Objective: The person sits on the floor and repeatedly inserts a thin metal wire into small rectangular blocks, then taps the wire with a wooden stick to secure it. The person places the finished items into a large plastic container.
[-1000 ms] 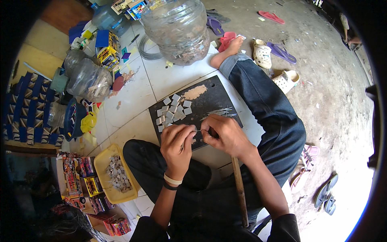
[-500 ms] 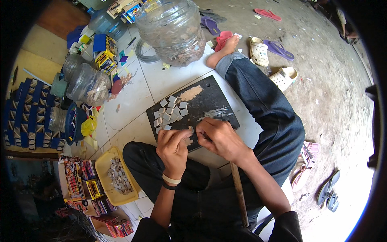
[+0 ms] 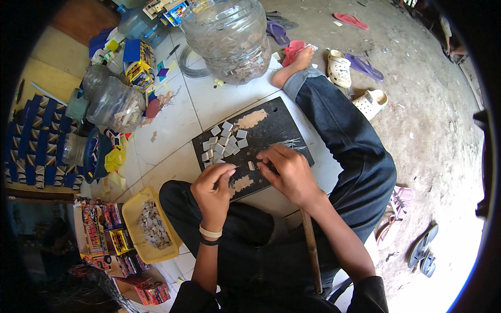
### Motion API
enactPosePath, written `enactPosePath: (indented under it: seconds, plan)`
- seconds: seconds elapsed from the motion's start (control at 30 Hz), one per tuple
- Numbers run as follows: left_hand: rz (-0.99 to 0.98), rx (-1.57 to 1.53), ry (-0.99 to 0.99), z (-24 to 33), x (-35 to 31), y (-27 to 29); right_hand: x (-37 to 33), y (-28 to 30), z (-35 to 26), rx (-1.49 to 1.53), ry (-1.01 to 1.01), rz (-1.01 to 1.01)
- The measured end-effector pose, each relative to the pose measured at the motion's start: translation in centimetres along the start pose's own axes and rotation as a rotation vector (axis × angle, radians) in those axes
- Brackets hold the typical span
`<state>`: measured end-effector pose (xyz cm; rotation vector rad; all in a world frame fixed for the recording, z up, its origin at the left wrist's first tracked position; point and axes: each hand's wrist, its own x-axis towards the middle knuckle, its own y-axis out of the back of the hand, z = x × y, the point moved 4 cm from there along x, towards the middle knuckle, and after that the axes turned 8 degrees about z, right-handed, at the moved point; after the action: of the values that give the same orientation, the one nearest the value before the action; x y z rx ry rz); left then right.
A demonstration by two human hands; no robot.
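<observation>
Head view: left hand [image 3: 211,192] pinched on a tiny, indistinct sliver [image 3: 236,167]; right hand [image 3: 292,175] half-open, any hold unclear.

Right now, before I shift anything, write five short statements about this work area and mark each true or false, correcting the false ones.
1. Grey square pieces lie on the black board. True.
2. The grey square pieces sit at the board's right end. False: they lie toward its left, while thin wires lie toward its right.
3. The left hand and right hand are apart. True.
4. Both wristbands are on the right arm. False: the left wrist wears a light band and a dark band.
5. A yellow tray with small pieces in it sits left of the board. True.
</observation>
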<state>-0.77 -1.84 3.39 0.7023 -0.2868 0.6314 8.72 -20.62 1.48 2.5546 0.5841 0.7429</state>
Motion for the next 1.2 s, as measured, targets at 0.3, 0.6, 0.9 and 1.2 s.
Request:
enactPosePath:
  seconds: [0.3, 0.6, 0.9, 1.2]
  plan:
    - [0.000, -0.452, 0.350, -2.0, 0.2, -2.1, 0.2, -2.4, 0.3, -0.151, 0.039, -0.065]
    - [-0.047, -0.690, 0.517, -2.7, 0.2, -4.1, 0.3, -2.6, 0.8, -0.139, -0.022, -0.107]
    - [0.049, -0.706, 0.540, -3.1, -0.2, -4.8, 0.3, -2.6, 0.8, -0.138, -0.041, -0.106]
    - [0.067, -0.658, 0.470, -3.5, -0.5, -4.9, 0.3, -2.6, 0.9, -0.137, -0.051, -0.112]
